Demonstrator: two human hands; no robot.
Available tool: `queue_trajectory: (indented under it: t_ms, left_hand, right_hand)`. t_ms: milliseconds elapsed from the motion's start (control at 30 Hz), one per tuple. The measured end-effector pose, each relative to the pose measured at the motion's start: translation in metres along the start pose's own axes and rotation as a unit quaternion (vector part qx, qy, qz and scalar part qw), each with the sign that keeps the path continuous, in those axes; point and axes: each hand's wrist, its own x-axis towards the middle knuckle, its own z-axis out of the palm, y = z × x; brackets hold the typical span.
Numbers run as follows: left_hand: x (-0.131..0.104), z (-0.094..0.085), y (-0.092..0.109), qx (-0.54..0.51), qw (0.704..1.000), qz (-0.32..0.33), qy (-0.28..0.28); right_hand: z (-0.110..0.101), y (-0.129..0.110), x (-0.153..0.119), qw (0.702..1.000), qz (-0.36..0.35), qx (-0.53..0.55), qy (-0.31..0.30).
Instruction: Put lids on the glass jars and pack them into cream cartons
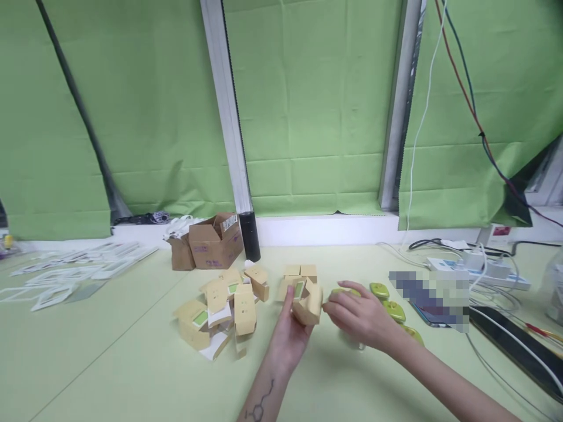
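My left hand (290, 337) holds a small tan carton (309, 305) with a green patch, its flaps raised, above the middle of the table. Just right of that carton is my right hand (358, 313), fingers bent together near its edge; whatever they might hold is hidden. Several green rounded items (394, 311) lie beyond and beside my right hand, partly covered by it. Behind the held carton sit more tan cartons (301, 271). To the left is a loose pile of open tan cartons (244, 309) with white paper pieces among them.
A brown cardboard box (214, 243) and a black cylinder (250, 235) stand at the table's back. White frames (94, 264) lie far left. On the right are a phone (433, 313), a power strip (477, 272), cables and a long black object (519, 349).
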Motion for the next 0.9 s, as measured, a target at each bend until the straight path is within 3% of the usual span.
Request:
queue_trajectory:
  t_ms: [100,233,333,400,467,533,600,667,767,900]
  left_hand:
    - [-0.004,0.003,0.017,0.041,0.995,0.095,-0.004]
    - [-0.009,0.003,0.030,0.090,0.985,0.149,-0.006]
    - [-0.005,-0.004,0.042,0.176,0.958,0.221,0.043]
    - [0.000,-0.011,0.059,0.273,0.907,0.302,0.108]
    - [0.007,-0.020,0.084,0.335,0.865,0.339,0.153]
    - [0.013,-0.027,0.114,0.390,0.831,0.347,0.189]
    - [0.017,-0.034,0.142,0.449,0.793,0.345,0.224]
    - [0.020,-0.040,0.162,0.503,0.754,0.335,0.257]
    - [0.022,-0.046,0.178,0.555,0.695,0.323,0.324]
    - [0.017,-0.044,0.176,0.572,0.605,0.363,0.418]
  right_hand:
    - [0.002,0.004,0.016,0.999,-0.013,0.048,0.001]
    - [0.011,0.004,0.031,0.998,-0.053,0.020,0.001]
    - [0.021,0.000,0.037,0.996,-0.082,0.028,-0.015]
    - [0.027,0.000,0.040,0.991,-0.104,0.077,-0.036]
    - [0.033,0.004,0.044,0.984,-0.083,0.145,-0.054]
    - [0.043,0.015,0.049,0.982,0.022,0.166,-0.091]
    - [0.055,0.032,0.055,0.968,0.164,0.120,-0.151]
    - [0.068,0.050,0.060,0.952,0.226,0.089,-0.188]
    - [0.083,0.071,0.063,0.934,0.260,0.078,-0.233]
    - [0.082,0.083,0.058,0.924,0.277,0.069,-0.252]
